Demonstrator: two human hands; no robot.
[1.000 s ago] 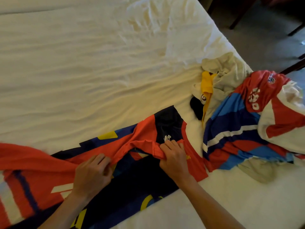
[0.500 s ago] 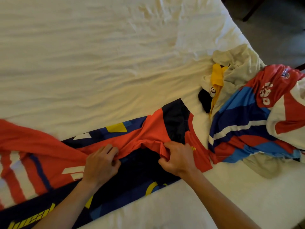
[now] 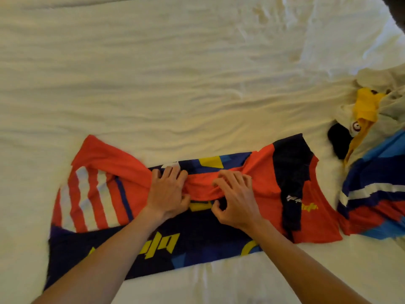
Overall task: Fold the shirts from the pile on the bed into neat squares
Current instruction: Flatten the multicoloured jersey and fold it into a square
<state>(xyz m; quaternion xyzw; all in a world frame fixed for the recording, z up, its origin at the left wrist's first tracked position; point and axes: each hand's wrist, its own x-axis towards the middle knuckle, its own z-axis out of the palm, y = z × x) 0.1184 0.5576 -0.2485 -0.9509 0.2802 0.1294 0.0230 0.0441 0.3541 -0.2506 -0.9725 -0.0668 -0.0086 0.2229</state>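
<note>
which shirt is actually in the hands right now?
The red and navy shirt spread flat mid-bed; both hands grip its bunched red fold. The others lie untouched, crumpled in the pile at the right edge.

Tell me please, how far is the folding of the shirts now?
Done: no folded square is in view. In hand: one red and navy shirt lies spread across the bed; the left hand and the right hand both grip a bunched red fold at its middle, so it is only partly folded. Left: finishing this shirt, then the crumpled pile at the right edge.
</note>
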